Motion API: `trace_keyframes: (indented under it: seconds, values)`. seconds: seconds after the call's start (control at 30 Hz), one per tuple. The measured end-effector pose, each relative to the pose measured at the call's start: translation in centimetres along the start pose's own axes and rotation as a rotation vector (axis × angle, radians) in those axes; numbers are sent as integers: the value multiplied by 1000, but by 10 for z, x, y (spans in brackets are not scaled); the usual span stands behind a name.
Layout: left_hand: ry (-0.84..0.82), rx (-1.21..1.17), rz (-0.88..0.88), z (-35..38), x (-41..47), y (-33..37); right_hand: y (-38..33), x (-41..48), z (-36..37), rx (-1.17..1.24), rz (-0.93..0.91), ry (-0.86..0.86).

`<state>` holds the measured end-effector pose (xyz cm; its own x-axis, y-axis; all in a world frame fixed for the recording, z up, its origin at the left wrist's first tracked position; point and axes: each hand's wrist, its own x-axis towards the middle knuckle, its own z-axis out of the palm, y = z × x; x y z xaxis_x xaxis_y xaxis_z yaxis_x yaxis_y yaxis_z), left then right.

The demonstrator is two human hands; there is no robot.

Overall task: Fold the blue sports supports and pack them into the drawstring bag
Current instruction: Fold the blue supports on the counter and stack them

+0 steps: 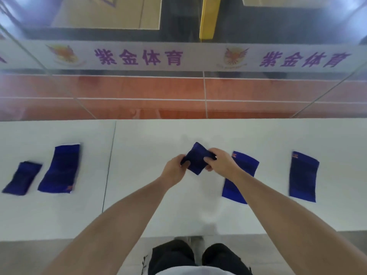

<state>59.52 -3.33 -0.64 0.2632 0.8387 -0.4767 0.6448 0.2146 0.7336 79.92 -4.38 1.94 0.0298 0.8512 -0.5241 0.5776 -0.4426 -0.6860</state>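
Both hands hold a folded blue support at the middle of the white table.

The left hand [174, 168] and right hand [220, 162] each keep a closed grip on the held support [195, 158], fingers curled round its left and right edges. It sits tilted between them over the table [149, 205]; whether it touches the top cannot be told. Just right of the held support lies the near flat support [243, 165], partly crossed by the right forearm. Farther right, well apart, lies the far flat support [302, 176]. Left of the held support, past the table seam [108, 171], lies the long support [60, 167] with an orange mark at its near end. Farthest left is the small folded support [21, 178]. Beyond the held support, past the table's far edge, hangs a white banner [139, 56] with purple characters.
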Motion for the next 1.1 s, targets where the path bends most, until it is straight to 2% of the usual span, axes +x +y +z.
trace_keyframes:
  seconds: [0.17,0.3,0.4,0.53,0.63,0.8,0.93,1.1]
  values:
    - [12,-55,15,-40,-57,-9,-35,-24,31,-84,-116,-1]
    - [43,34,26,-69,-114,-27,-68,-48,73,-130,-191,-43]
    - [94,47,-65,-93,-150,-53,-93,-69,104,-176,-241,-93]
    - [307,-105,-171,-130,-186,-89,-135,-87,144,-242,-279,-138]
    - [424,-198,-163,-161,-207,-123,-172,-92,182,-274,-320,-138]
    - [524,-401,-171,-230,-246,-206,-247,-97,276,-303,-406,-186]
    - [522,-505,-249,-299,-275,-282,-307,-104,369,-348,-430,-170]
    - [568,-675,-333,-383,-304,-339,-375,-101,461,-382,-475,-183]
